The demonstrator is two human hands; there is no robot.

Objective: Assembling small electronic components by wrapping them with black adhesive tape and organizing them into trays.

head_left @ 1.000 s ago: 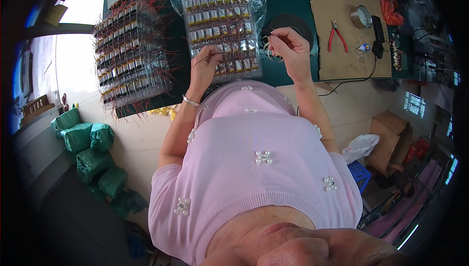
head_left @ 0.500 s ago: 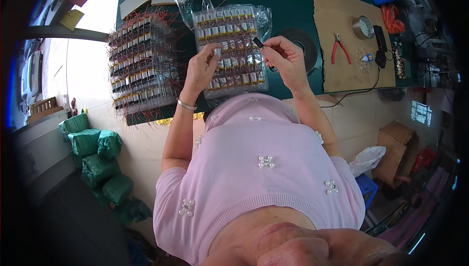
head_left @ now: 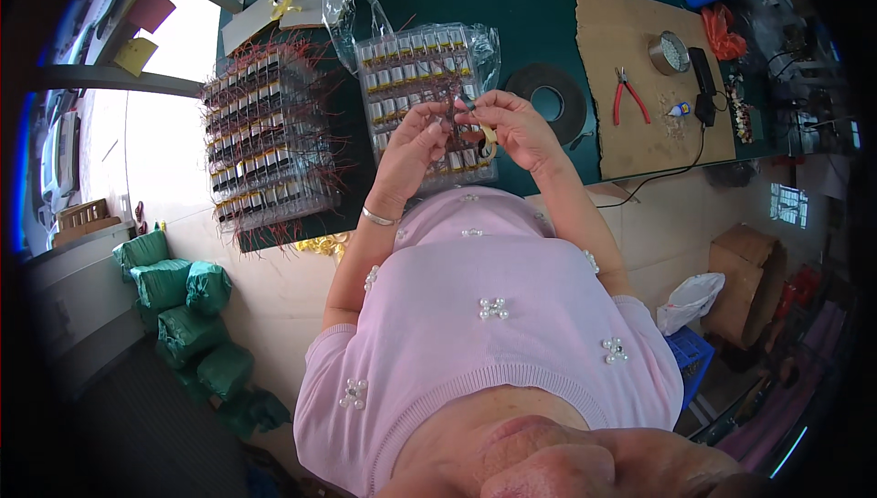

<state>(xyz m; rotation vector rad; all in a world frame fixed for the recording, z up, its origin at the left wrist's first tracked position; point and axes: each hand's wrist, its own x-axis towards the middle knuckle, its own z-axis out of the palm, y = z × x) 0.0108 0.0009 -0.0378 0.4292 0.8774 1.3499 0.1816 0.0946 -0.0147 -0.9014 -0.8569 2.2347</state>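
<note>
My left hand (head_left: 416, 148) is closed in a pinch over the near part of a clear plastic tray (head_left: 376, 94). What its fingertips hold, if anything, is too small to make out. My right hand (head_left: 517, 130) is closed just beside it, fingertips almost meeting the left ones. A curled yellowish strip (head_left: 490, 143) hangs from the right fingers, and a small dark piece (head_left: 467, 103) shows at their tips. Under both hands, the tray holds rows of small silver battery cells (head_left: 413, 44) with yellow ends and thin dark red wires.
At left stands a stack of trays (head_left: 268, 137) full of wired cells. A black tape roll (head_left: 574, 114) lies right of my hands. Cardboard (head_left: 639, 32) farther right bears red-handled pliers (head_left: 630, 96), a round tin (head_left: 670, 53), a small bottle (head_left: 679, 110) and a black corded device (head_left: 703, 87).
My hands have come together over the tray, the right moving left and nearer. The black piece pinched in the right hand is now mostly hidden, and a yellowish strip shows below the fingers.
</note>
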